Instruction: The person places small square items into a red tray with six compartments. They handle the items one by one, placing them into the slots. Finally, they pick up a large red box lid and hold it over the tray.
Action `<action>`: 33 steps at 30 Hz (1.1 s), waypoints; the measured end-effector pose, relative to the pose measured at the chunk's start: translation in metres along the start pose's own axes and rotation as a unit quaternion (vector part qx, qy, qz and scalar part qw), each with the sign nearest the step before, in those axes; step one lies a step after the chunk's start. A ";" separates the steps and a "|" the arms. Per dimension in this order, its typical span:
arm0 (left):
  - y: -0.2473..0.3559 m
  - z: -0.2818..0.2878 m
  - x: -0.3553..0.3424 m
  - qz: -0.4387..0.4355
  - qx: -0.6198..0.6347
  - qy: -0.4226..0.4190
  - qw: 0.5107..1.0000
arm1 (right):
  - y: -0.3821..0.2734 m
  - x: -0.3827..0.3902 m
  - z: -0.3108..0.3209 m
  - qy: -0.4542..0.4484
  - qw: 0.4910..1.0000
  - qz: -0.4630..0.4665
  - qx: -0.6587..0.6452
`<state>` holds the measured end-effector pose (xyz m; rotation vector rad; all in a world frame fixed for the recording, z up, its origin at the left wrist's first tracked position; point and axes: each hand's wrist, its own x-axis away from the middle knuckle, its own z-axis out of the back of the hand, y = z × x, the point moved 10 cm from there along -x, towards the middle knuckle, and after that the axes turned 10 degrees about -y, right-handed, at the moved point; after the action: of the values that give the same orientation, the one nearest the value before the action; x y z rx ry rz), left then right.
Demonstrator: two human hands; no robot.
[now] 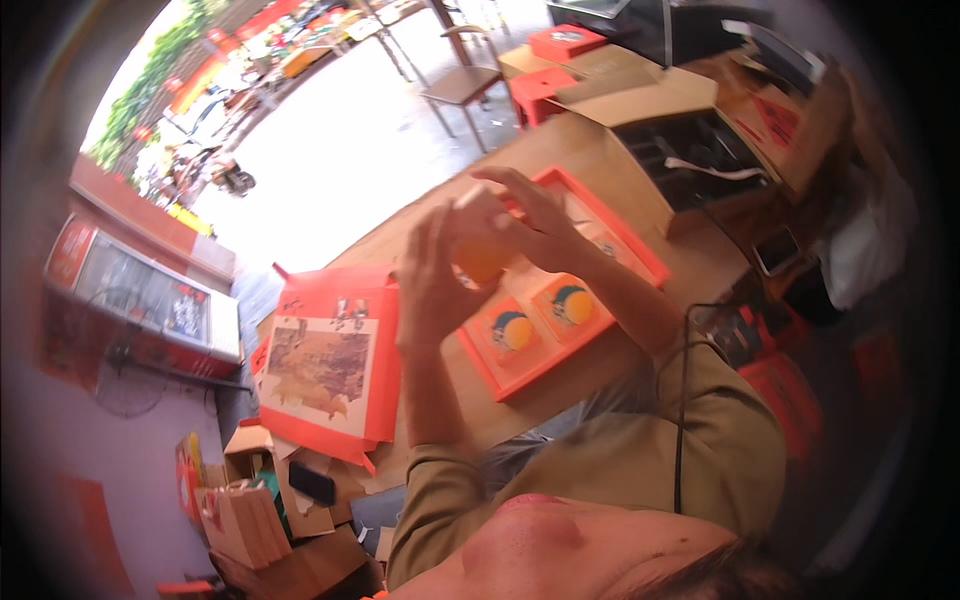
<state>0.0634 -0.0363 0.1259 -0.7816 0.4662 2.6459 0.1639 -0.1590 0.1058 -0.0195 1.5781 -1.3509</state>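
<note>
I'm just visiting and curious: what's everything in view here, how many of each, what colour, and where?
small box: one, orange and whitish, blurred, between the hands
tray: one, orange-red, on the table
printed boxes: two plainly seen, orange, in the tray's near end
flat box: one, red with a picture panel, left of the tray
table: one, brown, under these
open carton: one, brown outside, far right
phone-like slabs: two, dark, lower left and right
chair: one, brown, beyond the table
stool: one, red, beside the chair
glass-fronted cabinet: one, red and white, far left
sleeves: two, olive, below
hands: two, bare, centre
</note>
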 end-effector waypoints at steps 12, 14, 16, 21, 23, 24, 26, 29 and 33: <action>-0.016 0.004 -0.003 0.029 0.006 -0.005 1.000 | 0.008 0.168 0.120 0.092 0.874 -0.202 0.432; -0.018 -0.005 -0.003 0.060 0.050 -0.015 0.997 | 0.014 0.203 0.134 0.107 0.855 -0.213 0.461; -0.022 -0.015 -0.004 0.075 0.143 -0.021 0.987 | 0.010 0.216 0.133 0.107 0.841 -0.201 0.491; -0.055 -0.110 0.008 0.142 0.586 -0.047 0.796 | -0.015 0.210 0.097 0.092 0.920 -0.147 0.351; -0.034 -0.147 0.011 0.153 0.707 -0.130 0.678 | -0.002 0.199 0.081 0.075 0.973 -0.135 0.172; -0.015 -0.161 0.013 0.148 0.750 -0.185 0.617 | 0.005 0.192 0.073 0.064 0.987 -0.126 0.079; 0.019 -0.175 0.013 0.177 0.754 -0.222 0.593 | 0.005 0.176 0.065 0.041 0.991 -0.104 0.072; 0.037 -0.189 0.018 0.210 0.722 -0.270 0.602 | -0.001 0.170 0.062 0.064 0.995 -0.059 0.048; 0.024 -0.158 0.010 0.220 0.556 -0.157 0.786 | -0.001 0.190 0.071 0.126 0.979 -0.049 0.151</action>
<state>0.1177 -0.1186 -0.0005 0.1799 2.0044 2.1228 0.1186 -0.3207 -0.0079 0.2729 1.5768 -1.7148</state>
